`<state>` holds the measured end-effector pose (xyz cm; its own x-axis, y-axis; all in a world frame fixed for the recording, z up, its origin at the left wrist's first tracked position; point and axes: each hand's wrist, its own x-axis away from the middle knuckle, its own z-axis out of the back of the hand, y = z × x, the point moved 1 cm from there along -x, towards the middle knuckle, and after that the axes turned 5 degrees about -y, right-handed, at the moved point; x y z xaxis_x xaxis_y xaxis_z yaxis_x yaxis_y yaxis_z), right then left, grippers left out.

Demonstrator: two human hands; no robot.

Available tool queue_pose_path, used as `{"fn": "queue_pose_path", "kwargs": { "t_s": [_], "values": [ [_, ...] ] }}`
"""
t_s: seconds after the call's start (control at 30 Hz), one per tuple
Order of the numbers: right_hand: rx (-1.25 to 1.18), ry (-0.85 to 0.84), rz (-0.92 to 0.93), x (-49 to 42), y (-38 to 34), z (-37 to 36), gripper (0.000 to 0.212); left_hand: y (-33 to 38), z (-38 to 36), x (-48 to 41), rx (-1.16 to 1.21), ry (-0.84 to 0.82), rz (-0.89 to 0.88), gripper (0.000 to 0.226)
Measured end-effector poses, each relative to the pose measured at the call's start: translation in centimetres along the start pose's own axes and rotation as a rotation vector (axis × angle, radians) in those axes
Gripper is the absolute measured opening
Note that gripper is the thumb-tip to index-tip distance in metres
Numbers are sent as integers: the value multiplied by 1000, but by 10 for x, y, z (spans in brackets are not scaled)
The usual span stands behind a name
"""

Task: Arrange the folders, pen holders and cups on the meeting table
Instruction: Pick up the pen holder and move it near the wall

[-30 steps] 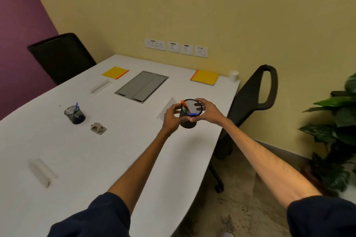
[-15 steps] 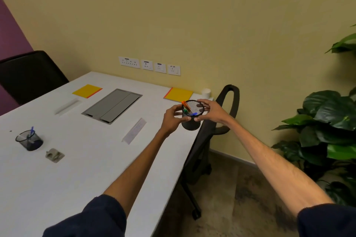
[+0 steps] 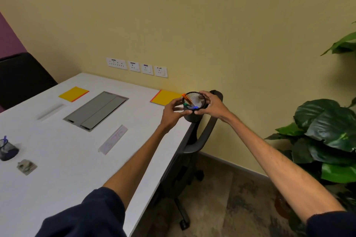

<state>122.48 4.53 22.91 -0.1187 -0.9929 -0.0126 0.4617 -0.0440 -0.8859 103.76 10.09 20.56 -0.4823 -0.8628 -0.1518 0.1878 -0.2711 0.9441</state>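
both hands (image 3: 172, 113) (image 3: 211, 105) grip pen holder (image 3: 193, 110) over table (image 3: 63, 152) edge; yellow folder (image 3: 166, 97), chair (image 3: 204, 136) close.

A pen holder (image 3: 191, 117) at the table's (image 3: 57, 169) right edge
The left hand (image 3: 170, 114) and right hand (image 3: 214, 107) flank it, a folder (image 3: 165, 97) just behind; a chair (image 3: 204, 136) stands right of the table, a second holder (image 3: 8, 153) far left.

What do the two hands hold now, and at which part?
The black round mesh pen holder: the left hand and the right hand grip its upper wall near the rim, from opposite sides.
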Motion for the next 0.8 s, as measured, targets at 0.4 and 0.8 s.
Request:
{"fn": "queue_pose_path", "kwargs": {
  "t_s": [0.4, 0.8],
  "values": [
    [3, -60, 13, -158, 39, 60, 90, -33, -25, -156, 181, 106, 121, 54],
    [154, -265, 88, -309, 49, 54, 94, -69, 16, -251, 184, 191, 178, 42]
  ]
}}
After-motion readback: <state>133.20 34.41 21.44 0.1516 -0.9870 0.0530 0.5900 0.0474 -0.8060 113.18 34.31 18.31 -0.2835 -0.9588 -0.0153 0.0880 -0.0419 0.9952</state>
